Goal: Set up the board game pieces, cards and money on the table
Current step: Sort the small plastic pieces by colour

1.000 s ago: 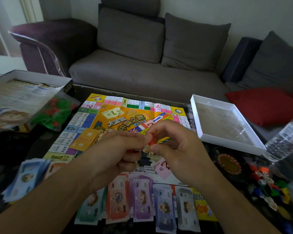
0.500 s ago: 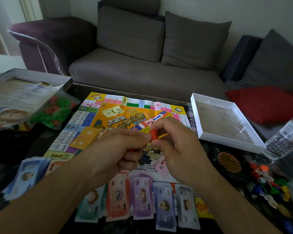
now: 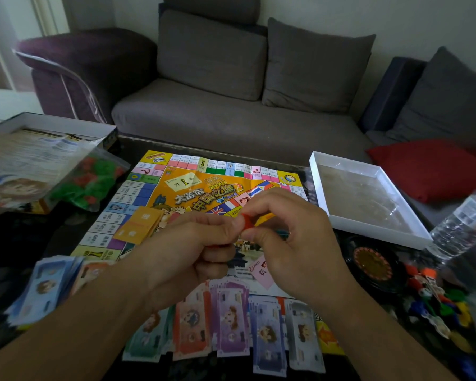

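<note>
Both hands meet over the middle of the game board (image 3: 176, 188), which lies flat on the dark worktop (image 3: 25, 243). The right hand (image 3: 294, 243) pinches a small red piece (image 3: 248, 221) between thumb and forefinger; the left hand (image 3: 187, 254) curls against it, fingertips touching the same piece, most of which is hidden. Whether the left hand holds something else lower down I cannot tell. Rows of play money (image 3: 232, 320) sit at 6 o'clock from the hands, partly covered by the forearms. An orange card stack (image 3: 138, 224) lies at 9 o'clock. Coloured pawns (image 3: 434, 301) at 4 o'clock are dim and hard to make out.
</note>
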{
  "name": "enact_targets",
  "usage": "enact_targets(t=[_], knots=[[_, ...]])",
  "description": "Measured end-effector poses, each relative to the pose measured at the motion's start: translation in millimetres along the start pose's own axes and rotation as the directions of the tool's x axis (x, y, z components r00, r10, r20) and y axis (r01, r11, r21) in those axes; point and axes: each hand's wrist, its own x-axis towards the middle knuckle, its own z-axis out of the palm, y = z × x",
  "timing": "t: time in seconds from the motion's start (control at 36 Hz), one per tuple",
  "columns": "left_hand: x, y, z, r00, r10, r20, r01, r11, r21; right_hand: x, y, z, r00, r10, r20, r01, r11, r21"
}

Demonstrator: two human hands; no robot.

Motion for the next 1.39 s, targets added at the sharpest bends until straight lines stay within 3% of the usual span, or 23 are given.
enact_targets(t=[0.17, 0.31, 0.39, 0.5, 0.61, 0.75, 1.0, 1.17, 1.28, 1.39], knots=[[1.1, 3.6, 5.2, 0.999, -0.027, -0.027, 0.026, 0.999, -0.041, -0.6, 0.7, -1.2, 1.0, 0.028, -0.014, -0.028, 1.0, 0.003], [4.0, 8.6, 6.2, 0.998, -0.052, -0.032, 0.047, 0.988, -0.144, -1.0, 2.2, -2.2, 0.981, 0.194, -0.024, -0.187, 0.968, 0.167], [5.6, 11.2, 9.8, 0.995, 0.006, -0.102, -0.01, 0.999, -0.046, 1.5, 2.5, -4.2, 0.944, 0.324, -0.055, -0.288, 0.895, 0.34], [5.1, 7.9, 6.6, 0.988, 0.054, -0.145, -0.03, 0.987, 0.158, 3.8, 2.6, -7.9, 0.9, 0.434, -0.025, -0.385, 0.823, 0.417], [3.8, 2.5, -2.0, 0.987, 0.102, -0.125, -0.032, 0.885, 0.465, 4.0, 2.9, -5.5, 0.908, 0.418, 0.034, -0.406, 0.855, 0.324], [3.5, 3.2, -4.6, 0.977, 0.189, -0.095, -0.094, 0.791, 0.605, 4.0, 3.5, -9.1, 0.9, 0.434, 0.036, -0.428, 0.864, 0.267], [1.4, 3.3, -5.4, 0.964, 0.248, -0.091, -0.16, 0.824, 0.544, 3.4, 1.5, -14.2, 0.924, 0.372, 0.085, -0.381, 0.912, 0.149], [-0.4, 8.2, 1.0, 0.934, 0.341, -0.106, -0.191, 0.728, 0.658, 3.3, 2.1, -14.2, 0.924, 0.374, 0.084, -0.382, 0.917, 0.115], [-0.9, 4.0, 0.4, 0.902, 0.423, -0.088, -0.175, 0.545, 0.82, 3.3, 2.3, -12.4, 0.915, 0.394, 0.083, -0.401, 0.907, 0.124], [-3.3, 2.2, 2.9, 0.883, 0.459, -0.098, -0.154, 0.481, 0.863, 2.1, 1.0, -11.3, 0.904, 0.42, 0.078, -0.427, 0.888, 0.168]])
